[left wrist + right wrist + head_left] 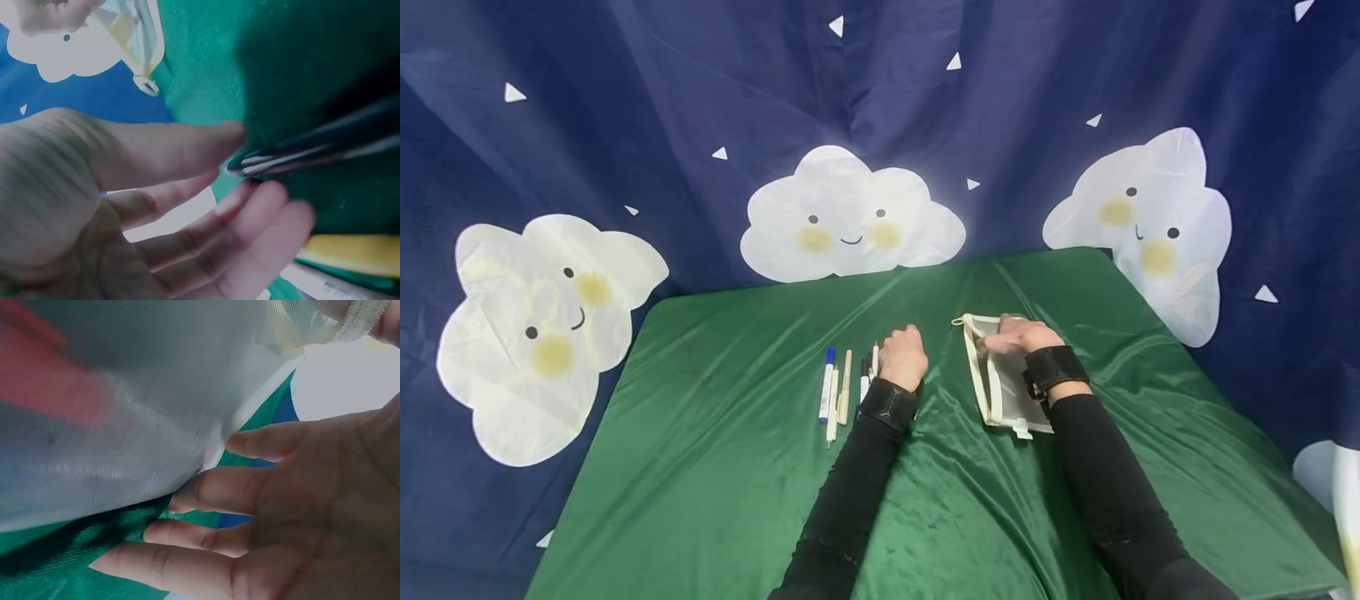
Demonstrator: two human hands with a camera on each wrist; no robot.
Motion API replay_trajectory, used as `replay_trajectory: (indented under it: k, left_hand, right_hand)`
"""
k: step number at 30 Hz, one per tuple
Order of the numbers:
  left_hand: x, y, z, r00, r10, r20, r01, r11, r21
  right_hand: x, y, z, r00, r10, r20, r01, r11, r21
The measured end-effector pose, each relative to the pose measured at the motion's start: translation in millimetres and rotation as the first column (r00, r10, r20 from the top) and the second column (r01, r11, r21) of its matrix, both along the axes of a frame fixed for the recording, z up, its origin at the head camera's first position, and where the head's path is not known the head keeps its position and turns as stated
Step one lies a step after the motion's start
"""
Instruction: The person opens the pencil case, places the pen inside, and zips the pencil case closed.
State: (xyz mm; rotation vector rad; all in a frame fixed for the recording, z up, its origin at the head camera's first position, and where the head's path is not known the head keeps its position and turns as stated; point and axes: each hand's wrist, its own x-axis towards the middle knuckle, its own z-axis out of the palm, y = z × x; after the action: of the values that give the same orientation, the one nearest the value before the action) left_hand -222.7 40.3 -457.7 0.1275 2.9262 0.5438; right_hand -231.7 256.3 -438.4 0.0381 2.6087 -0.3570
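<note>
My left hand [904, 358] is over the right end of a row of pens. In the left wrist view its thumb and fingers pinch the end of a dark, glossy pen [300, 153], which is blurred. My right hand [1022, 337] holds the edge of a translucent mesh pouch [1015, 387] with cream zip trim, its mouth gaping to the left. In the right wrist view the thumb shows through the mesh, and the other fingers reach along the outside. Something red [50, 375] shows through the pouch wall.
Left of the left hand lie a blue-capped marker [827, 387], a white pen [832, 408], a beige pen [845, 387] and a black-and-white pen [864, 385]. Green cloth [715, 467] covers the table. A dark blue curtain [685, 75] with cloud faces hangs behind.
</note>
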Motion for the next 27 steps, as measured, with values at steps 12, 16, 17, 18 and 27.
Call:
replay_trajectory:
  k: [12, 16, 17, 18, 27]
  left_hand:
    - [2.6, -9, 0.6, 0.998, -0.001, 0.055, 0.001, 1.000, 0.005]
    - [3.1, -14, -1.4, 0.999, -0.008, 0.054, 0.006, 0.999, 0.034]
    - [3.1, -15, -1.9, 0.998, -0.014, 0.056, 0.011, 0.999, 0.042]
    - [3.1, -16, -2.3, 0.998, -0.021, 0.061, 0.018, 0.998, 0.053]
    - [-1.6, -27, 0.1, 0.986, -0.063, 0.153, 0.035, 0.983, 0.179]
  right_hand:
    - [-4.0, 0, -4.7, 0.999, 0.035, 0.013, -0.035, 0.999, 0.013]
    - [-4.4, -1, -1.9, 0.999, 0.041, 0.007, -0.041, 0.999, 0.002]
    - [-4.4, 0, -1.8, 0.999, 0.040, 0.007, -0.040, 0.999, 0.004]
    - [-4.3, 0, -1.3, 0.999, 0.040, 0.007, -0.040, 0.999, 0.009]
    - [-5.1, 1, 0.5, 0.999, 0.048, 0.011, -0.048, 0.999, 0.013]
